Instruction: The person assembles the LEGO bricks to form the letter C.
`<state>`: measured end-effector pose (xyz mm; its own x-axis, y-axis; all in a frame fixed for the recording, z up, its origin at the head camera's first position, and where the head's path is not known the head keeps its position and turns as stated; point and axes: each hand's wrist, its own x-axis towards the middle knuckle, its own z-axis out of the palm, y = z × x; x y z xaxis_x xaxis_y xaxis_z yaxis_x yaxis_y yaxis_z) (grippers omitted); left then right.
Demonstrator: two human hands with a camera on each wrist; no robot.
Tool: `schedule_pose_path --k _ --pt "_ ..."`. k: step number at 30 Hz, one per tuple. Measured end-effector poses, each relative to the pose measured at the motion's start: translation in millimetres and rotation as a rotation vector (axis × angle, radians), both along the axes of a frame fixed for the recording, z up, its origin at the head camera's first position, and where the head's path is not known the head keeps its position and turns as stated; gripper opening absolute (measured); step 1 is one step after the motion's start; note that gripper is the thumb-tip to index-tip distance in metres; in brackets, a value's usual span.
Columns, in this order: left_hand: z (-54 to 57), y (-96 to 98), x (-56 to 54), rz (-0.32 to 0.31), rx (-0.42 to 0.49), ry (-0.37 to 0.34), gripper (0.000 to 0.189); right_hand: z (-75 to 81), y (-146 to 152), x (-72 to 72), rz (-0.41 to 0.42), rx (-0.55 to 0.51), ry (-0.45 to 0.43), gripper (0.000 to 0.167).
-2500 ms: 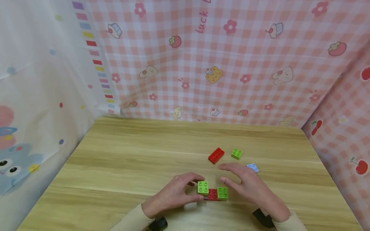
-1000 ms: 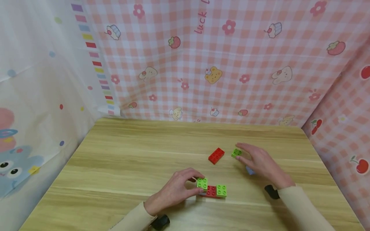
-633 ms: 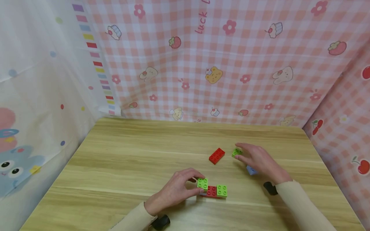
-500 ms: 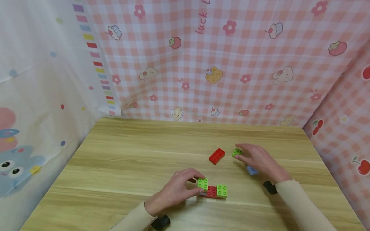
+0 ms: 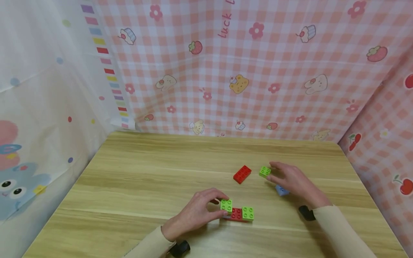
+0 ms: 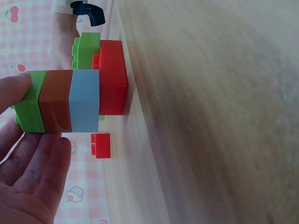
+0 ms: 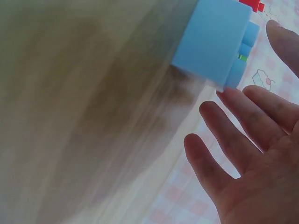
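My left hand (image 5: 196, 213) pinches the upper green toy brick (image 5: 226, 205) of a stack between thumb and fingers. Below that green brick, the left wrist view shows a brown brick (image 6: 56, 100) and a light blue brick (image 6: 85, 100). They stand on one end of a long red brick (image 6: 113, 79), whose other end carries a second green brick (image 5: 247, 213). Farther back on the right, my right hand (image 5: 292, 179) hovers with fingers spread beside a loose green brick (image 5: 265, 172), holding nothing. A loose light blue brick (image 5: 282, 190) lies partly beneath it.
A loose red brick (image 5: 242, 174) lies left of the loose green one on the wooden table (image 5: 145, 172). Pink checked cloth (image 5: 206, 64) hangs behind the table, with more cloth at both sides.
The right hand went from beside the build out to the loose green brick, then drew slightly right, uncovering more of it. The left hand keeps its pinch on the stack.
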<state>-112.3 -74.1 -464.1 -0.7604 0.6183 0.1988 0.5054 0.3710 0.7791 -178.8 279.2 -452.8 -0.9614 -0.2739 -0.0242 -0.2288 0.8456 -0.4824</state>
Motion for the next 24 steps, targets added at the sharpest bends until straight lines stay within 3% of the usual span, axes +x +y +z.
schedule_pose_path --k 5,11,18,24 --pt "-1.3 0.4 0.4 0.004 0.006 0.012 0.032 1.2 8 10.9 0.000 -0.006 -0.022 0.063" --pt "-0.5 0.5 1.1 0.014 0.001 0.003 0.033 1.5 20 26.7 0.068 -0.027 -0.003 0.056" --pt "2.2 0.5 1.5 0.015 -0.003 -0.008 0.032 -0.1 29 42.3 0.111 0.011 -0.043 0.050" --pt "2.1 0.4 1.9 0.014 -0.004 0.003 0.032 -1.6 31 52.1 0.132 0.030 0.010 0.039"
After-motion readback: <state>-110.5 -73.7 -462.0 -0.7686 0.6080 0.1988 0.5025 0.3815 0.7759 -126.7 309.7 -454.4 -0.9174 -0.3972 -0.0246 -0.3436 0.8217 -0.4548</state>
